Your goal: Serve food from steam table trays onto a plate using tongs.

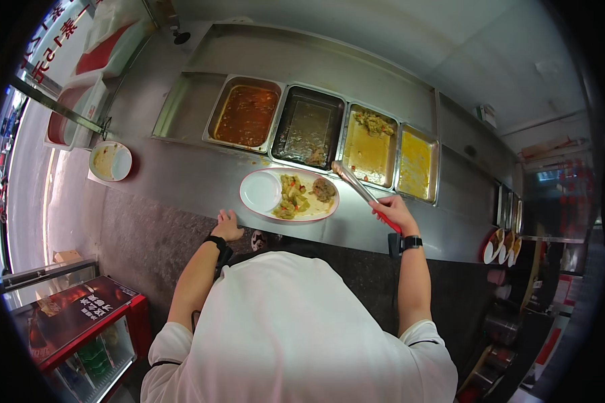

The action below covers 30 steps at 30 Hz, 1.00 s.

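Red-handled metal tongs [359, 185] are held in my right hand [393, 211], their tips over the near rim between the dark pan [308, 126] and a pan of chopped greens in yellow liquid [370, 146]. My left hand [227, 226] rests with fingers apart at the counter's front edge, holding nothing. Between my hands an oval divided plate [262, 191] lies on the steel counter, bearing chopped greens with red bits [291, 196] and a brown lump of food [323, 190]. The dark pan holds scraps in liquid.
A pan of red-brown sauce [245, 116] stands left of the dark pan, a yellow-smeared pan [415, 163] at the right. A used bowl [110, 161] sits on the counter's left end. Several plates of food [494, 247] stand far right. A red drinks cooler [93, 327] is at lower left.
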Tool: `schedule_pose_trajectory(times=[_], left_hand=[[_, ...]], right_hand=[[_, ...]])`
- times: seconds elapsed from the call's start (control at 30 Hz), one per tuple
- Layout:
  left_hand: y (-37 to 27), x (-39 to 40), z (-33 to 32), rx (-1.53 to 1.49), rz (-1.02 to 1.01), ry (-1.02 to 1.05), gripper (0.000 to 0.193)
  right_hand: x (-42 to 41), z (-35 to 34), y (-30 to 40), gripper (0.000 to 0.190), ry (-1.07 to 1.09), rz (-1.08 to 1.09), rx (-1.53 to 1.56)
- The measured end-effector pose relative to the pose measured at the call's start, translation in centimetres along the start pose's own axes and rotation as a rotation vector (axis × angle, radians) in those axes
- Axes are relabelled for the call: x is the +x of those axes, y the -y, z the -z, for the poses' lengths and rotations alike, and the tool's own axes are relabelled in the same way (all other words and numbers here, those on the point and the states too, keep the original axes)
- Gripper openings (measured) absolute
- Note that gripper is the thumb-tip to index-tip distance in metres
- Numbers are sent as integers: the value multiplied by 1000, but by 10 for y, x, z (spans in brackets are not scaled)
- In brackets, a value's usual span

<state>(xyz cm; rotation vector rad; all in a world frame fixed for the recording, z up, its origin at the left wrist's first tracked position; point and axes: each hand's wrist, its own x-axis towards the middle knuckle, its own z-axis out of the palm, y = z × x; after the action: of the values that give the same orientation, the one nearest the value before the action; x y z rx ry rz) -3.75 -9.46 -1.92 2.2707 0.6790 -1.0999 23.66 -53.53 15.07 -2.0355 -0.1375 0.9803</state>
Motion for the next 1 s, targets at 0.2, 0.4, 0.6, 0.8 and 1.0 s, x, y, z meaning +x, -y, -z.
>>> schedule_pose_trajectory(times=[0.2, 0.4, 0.6, 0.8, 1.0], left_hand=[[-2, 2, -9, 34, 33, -38, 103], [-2, 2, -10, 60, 36, -42, 104], [5, 6, -12, 52, 7, -54, 105], [6, 2, -14, 41, -13, -85, 105], [14, 5, -16, 36, -24, -90, 104]], right_hand=[[-50, -29, -10, 35, -85, 85, -314], [-58, -65, -10, 35, -247, 218, -817], [-60, -80, 1, 35, -123, 248, -808], [-43, -101, -16, 36, -157, 249, -797], [-58, -81, 8, 41, -125, 197, -769]])
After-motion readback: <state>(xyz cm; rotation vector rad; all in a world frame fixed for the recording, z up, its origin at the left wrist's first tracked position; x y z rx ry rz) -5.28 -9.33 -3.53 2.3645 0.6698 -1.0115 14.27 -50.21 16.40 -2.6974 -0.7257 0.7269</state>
